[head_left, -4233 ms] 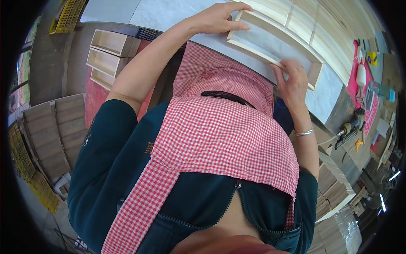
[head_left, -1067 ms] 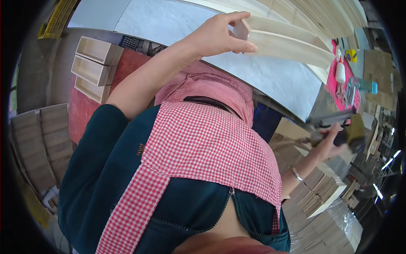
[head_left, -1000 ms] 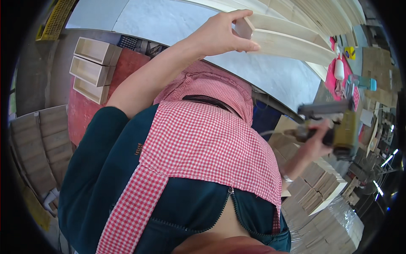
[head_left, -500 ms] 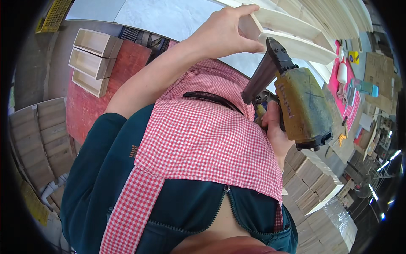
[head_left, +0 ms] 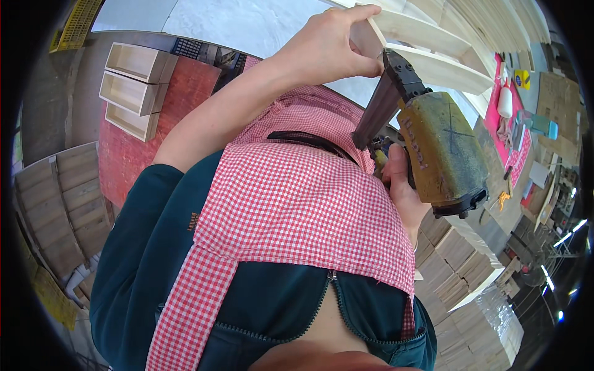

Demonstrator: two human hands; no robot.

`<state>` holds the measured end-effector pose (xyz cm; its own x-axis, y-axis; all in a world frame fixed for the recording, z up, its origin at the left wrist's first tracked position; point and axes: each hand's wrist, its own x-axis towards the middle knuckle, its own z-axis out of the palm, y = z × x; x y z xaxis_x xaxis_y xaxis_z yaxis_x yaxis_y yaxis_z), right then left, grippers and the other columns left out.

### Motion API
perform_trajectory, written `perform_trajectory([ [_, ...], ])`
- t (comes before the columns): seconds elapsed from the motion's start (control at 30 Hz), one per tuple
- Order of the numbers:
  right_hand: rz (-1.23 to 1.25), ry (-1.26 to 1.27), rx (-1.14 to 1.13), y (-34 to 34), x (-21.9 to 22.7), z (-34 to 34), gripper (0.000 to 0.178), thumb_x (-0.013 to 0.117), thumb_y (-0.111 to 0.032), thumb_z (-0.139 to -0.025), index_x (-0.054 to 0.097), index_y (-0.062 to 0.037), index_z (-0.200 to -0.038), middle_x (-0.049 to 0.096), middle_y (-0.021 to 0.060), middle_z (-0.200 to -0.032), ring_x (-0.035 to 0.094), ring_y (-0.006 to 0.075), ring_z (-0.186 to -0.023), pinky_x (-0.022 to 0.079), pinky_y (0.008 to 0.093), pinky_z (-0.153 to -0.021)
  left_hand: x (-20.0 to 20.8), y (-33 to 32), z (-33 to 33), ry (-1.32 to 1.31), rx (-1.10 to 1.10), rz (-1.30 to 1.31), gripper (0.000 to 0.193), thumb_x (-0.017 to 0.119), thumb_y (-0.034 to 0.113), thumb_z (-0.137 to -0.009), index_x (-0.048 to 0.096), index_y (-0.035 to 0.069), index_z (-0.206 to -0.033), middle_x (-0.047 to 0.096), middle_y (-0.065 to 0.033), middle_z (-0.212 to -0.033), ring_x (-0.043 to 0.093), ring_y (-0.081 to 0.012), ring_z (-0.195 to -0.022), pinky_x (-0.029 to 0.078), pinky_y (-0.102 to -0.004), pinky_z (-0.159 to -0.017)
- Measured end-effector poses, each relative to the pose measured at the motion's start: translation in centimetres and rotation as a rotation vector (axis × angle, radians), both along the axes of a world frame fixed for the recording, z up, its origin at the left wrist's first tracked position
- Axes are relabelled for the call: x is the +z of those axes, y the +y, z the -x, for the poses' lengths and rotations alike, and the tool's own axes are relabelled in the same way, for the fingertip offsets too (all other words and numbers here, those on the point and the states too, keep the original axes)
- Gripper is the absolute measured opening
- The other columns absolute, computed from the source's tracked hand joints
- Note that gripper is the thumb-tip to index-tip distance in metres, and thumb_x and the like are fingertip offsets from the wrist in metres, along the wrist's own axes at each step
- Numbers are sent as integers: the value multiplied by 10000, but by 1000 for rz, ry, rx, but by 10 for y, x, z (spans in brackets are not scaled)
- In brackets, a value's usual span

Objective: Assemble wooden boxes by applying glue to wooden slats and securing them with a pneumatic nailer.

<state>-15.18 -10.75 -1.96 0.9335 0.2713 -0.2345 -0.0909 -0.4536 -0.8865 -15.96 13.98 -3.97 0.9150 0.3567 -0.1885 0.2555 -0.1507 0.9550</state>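
My left hand point(head_left: 343, 43) grips the near end of a pale wooden box frame point(head_left: 427, 62), thumb on one side and fingers over the other. In my right hand point(head_left: 403, 188) is a nail gun point(head_left: 442, 151) with a worn yellow body and a dark nose and magazine. Its nose meets the corner of the frame close to my left thumb. The frame lies on a light-coloured worktable point(head_left: 229, 28). The nail gun's body hides part of my right hand, though its fingers curl round the handle.
Three small wooden boxes point(head_left: 133, 93) sit on a red board point(head_left: 185, 93) at the left. Thin wooden strips point(head_left: 495, 21) are stacked at the far right. Beyond them are a white bottle point(head_left: 505, 102) and pink cloth point(head_left: 490, 114). Wooden stacks point(head_left: 458, 260) stand at the lower right.
The nail gun's nose has shifted slightly left and up, onto the frame's corner. My left hand keeps its hold with hardly any movement.
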Motion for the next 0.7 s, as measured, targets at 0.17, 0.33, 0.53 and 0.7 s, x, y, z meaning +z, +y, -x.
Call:
perform_trajectory([
  [0.17, 53, -82, 143, -6, -9, -6, 415, 786, -246, -923, 621, -73, -1263, 627, 18, -734, 525, 114, -560, 428, 245, -524, 2, -1, 0, 14, 1, -3, 840, 771, 206, -742, 454, -45, -1478, 525, -331, -1391, 561, -429, -1248, 485, -399, -1042],
  [0.33, 68, -114, 150, -4, -7, -4, 429, 781, -254, -927, 619, -77, -1284, 651, 24, -823, 531, 109, -582, 438, 243, -542, 9, -1, 0, 46, -9, -13, 833, 771, 205, -746, 457, -50, -1473, 527, -331, -1389, 558, -435, -1251, 481, -405, -1049],
  [0.53, 8, -68, 64, 3, 1, 0, 440, 777, -261, -932, 617, -89, -1304, 664, 25, -929, 546, 106, -624, 469, 248, -585, -7, 2, -3, -20, 11, -8, 862, 804, 227, -762, 435, -66, -1484, 576, -315, -1322, 594, -419, -1194, 498, -397, -1017],
  [0.7, 16, 60, -44, 6, 9, 6, 460, 787, -276, -924, 612, -116, -1317, 671, 27, -983, 568, 119, -685, 498, 258, -647, -19, 17, -8, -73, 31, 162, 886, 833, 214, -784, 402, -103, -1490, 623, -279, -1230, 661, -346, -1055, 542, -344, -904],
])
